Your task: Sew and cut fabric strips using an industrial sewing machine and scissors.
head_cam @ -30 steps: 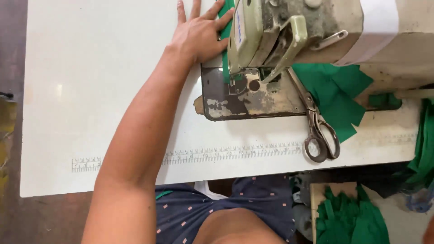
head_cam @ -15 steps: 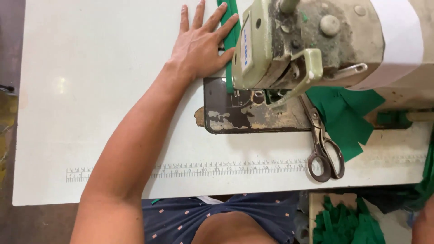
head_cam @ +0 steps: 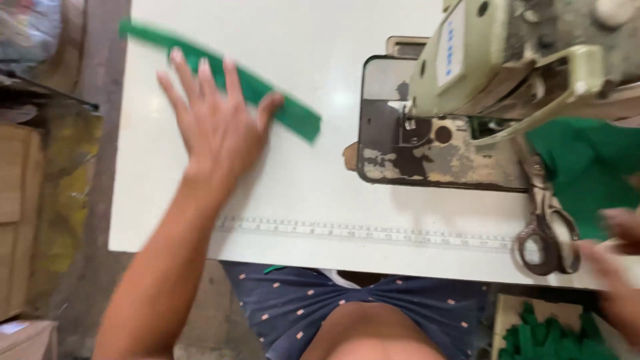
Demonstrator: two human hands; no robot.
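Note:
My left hand [head_cam: 215, 130] lies flat on the white table [head_cam: 320, 180] with its fingers spread. It rests on a long green fabric strip [head_cam: 293, 117] that runs diagonally from the table's far left corner toward the sewing machine [head_cam: 520, 60]. My right hand [head_cam: 617, 267] is blurred at the lower right edge, beside the handles of the scissors [head_cam: 547, 233]. Whether it touches them I cannot tell. A pile of green fabric [head_cam: 590, 170] lies right of the machine's worn metal plate [head_cam: 433, 157].
A measuring tape strip [head_cam: 360, 231] is fixed along the table's near edge. More green pieces fill a box [head_cam: 547, 337] below the table at the right. Wooden boards and clutter [head_cam: 27, 200] stand left of the table.
My left hand has swept left, away from the machine's needle area, taking the green strip out onto the table. My right hand has come into view by the scissors.

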